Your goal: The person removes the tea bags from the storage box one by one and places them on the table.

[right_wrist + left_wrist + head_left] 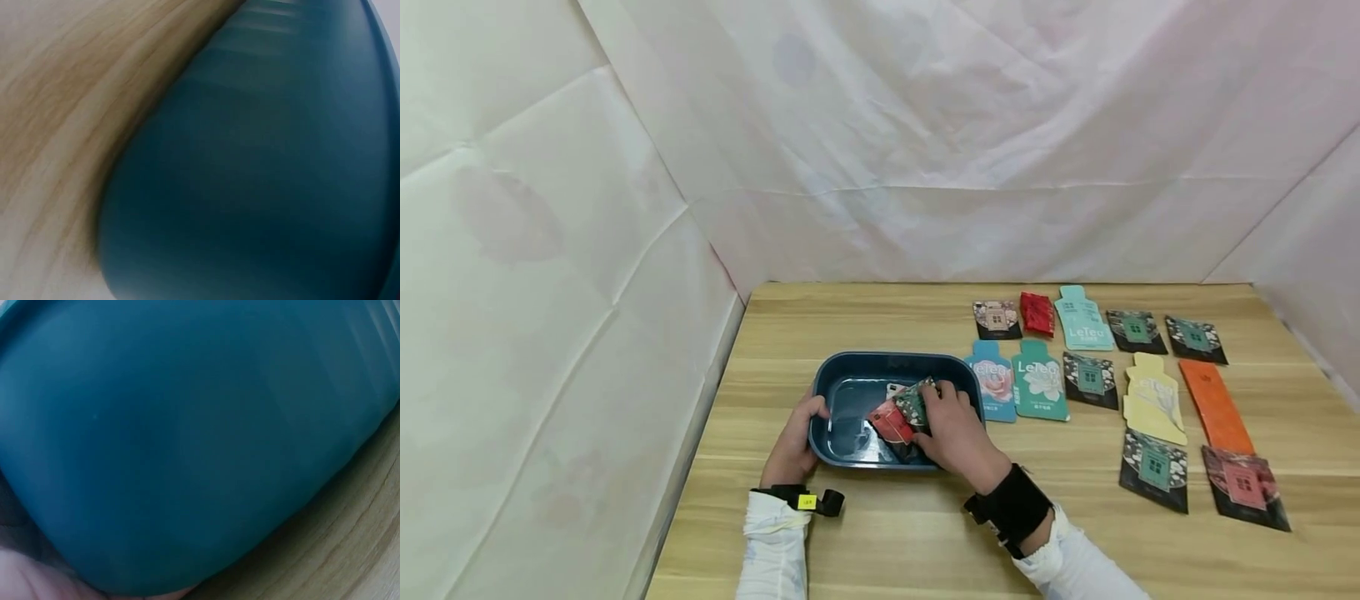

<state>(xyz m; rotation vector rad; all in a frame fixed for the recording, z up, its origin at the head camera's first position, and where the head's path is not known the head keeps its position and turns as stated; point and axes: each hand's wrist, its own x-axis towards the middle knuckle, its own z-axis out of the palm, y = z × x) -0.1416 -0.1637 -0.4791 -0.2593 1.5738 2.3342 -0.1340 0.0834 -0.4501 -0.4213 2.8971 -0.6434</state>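
Note:
A dark blue plastic tub (pixel 848 425) stands on the wooden table. My left hand (pixel 792 448) grips its left end, thumb over the rim and the fingers outside; a little of that hand shows low in the left wrist view beside the tub's wall (pixel 187 444). My right hand (pixel 957 432) reaches into the tub's right side and holds a green-and-black patterned sachet (pixel 912 406). Against it lies a red sachet (pixel 891 422), with other packets partly hidden beneath. The right wrist view shows only the tub's outer wall (pixel 250 162) and wood.
Right of the tub, loose packets lie in rough rows: a blue bottle-shaped one (pixel 997 408), a green one (pixel 1039 392), a yellow one (pixel 1153 400), a long orange one (pixel 1217 408), a small red one (pixel 1037 315) and several dark sachets (pixel 1153 471). White cloth (pixel 925 233) hangs behind.

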